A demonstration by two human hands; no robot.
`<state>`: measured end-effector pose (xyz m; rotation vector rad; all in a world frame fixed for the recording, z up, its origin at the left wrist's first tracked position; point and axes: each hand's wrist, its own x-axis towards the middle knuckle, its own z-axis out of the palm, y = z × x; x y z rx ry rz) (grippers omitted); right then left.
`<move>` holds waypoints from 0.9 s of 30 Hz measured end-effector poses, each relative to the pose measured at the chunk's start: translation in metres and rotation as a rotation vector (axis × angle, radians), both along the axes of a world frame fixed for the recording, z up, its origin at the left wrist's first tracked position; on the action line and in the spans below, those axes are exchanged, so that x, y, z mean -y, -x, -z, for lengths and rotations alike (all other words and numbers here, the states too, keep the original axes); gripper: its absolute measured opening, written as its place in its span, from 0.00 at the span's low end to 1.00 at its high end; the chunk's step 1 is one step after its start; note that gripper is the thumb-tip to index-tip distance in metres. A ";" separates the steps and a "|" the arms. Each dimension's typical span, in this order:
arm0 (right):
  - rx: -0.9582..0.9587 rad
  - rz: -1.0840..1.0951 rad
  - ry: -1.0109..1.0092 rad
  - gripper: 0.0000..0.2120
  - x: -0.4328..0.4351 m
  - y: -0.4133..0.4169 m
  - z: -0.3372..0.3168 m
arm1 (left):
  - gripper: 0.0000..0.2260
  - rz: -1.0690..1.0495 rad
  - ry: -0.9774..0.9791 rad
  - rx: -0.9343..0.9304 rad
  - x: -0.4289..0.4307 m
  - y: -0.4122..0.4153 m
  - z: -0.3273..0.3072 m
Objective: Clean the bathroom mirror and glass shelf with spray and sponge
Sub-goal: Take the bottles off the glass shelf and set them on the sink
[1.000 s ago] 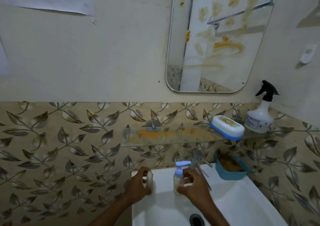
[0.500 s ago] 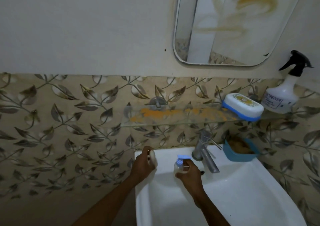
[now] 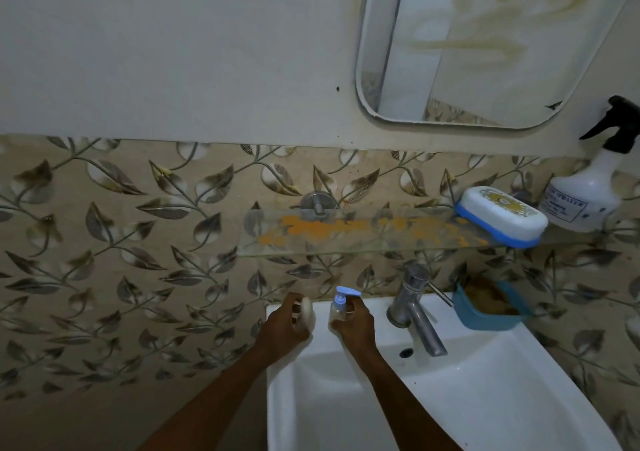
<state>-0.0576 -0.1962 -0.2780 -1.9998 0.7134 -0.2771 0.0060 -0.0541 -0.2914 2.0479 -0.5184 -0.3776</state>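
Your left hand (image 3: 282,326) is curled around a small pale rounded object (image 3: 306,315), low centre of frame; likely the sponge, but too dim to confirm. Your right hand (image 3: 353,324) is wrapped around a small pump bottle (image 3: 337,307) with a blue nozzle, held upright over the back rim of the basin (image 3: 485,381).

Advice: keep the bottle vertical, aim the nozzle at the pad, wet it lightly over the basin so drips fall inside.

Targets: glass shelf (image 3: 363,234), mid-frame, carries orange smears; mirror (image 3: 485,45), upper right, shows brown streaks.

Writing: the white trigger sprayer (image 3: 585,194), right edge, has a label seemingly reading "SPRAYER"; the rest is illegible. The soap case (image 3: 502,215) bears a pattern, no readable text.
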 end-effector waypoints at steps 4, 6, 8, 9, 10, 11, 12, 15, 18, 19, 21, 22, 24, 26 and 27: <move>-0.007 0.009 0.005 0.21 0.000 -0.005 0.007 | 0.27 0.000 -0.014 -0.015 -0.001 -0.004 0.000; -0.012 0.013 0.008 0.21 0.001 -0.006 0.009 | 0.28 -0.001 -0.017 -0.016 0.000 -0.005 0.001; -0.012 0.016 0.000 0.22 0.001 -0.006 0.010 | 0.27 -0.010 -0.024 -0.012 0.001 -0.005 0.002; -0.014 0.018 0.005 0.23 0.001 -0.006 0.010 | 0.28 -0.018 -0.029 -0.009 0.001 -0.005 0.002; -0.014 0.022 0.013 0.23 0.001 -0.006 0.011 | 0.28 -0.026 -0.030 -0.008 0.002 -0.005 0.003; -0.013 0.030 0.016 0.23 0.001 -0.006 0.011 | 0.28 -0.032 -0.031 -0.005 0.003 -0.004 0.003; -0.004 0.038 0.013 0.24 0.001 -0.005 0.012 | 0.28 -0.036 -0.027 -0.001 0.004 -0.003 0.004; 0.003 0.058 0.029 0.23 0.002 -0.005 0.013 | 0.30 -0.048 -0.022 0.009 0.004 0.001 0.002; -0.010 0.049 0.050 0.25 0.003 -0.004 0.018 | 0.34 -0.051 -0.022 0.025 0.003 0.001 0.004; -0.018 0.046 0.058 0.27 0.004 -0.004 0.020 | 0.37 -0.050 -0.017 0.030 0.003 0.002 0.004; -0.028 0.045 0.072 0.31 0.004 -0.003 0.022 | 0.41 -0.047 0.001 0.033 0.003 0.005 0.004; -0.029 0.047 0.075 0.32 0.004 -0.002 0.021 | 0.43 -0.053 0.011 0.034 0.004 0.007 0.003; -0.031 0.054 0.076 0.33 0.001 0.005 0.015 | 0.43 -0.094 0.037 0.071 0.006 0.011 0.002; 0.003 0.072 0.013 0.33 0.000 0.019 0.004 | 0.41 -0.158 0.079 0.135 0.007 0.015 -0.001; 0.043 0.090 -0.046 0.32 0.000 0.030 -0.004 | 0.41 -0.184 0.095 0.163 0.007 0.018 -0.005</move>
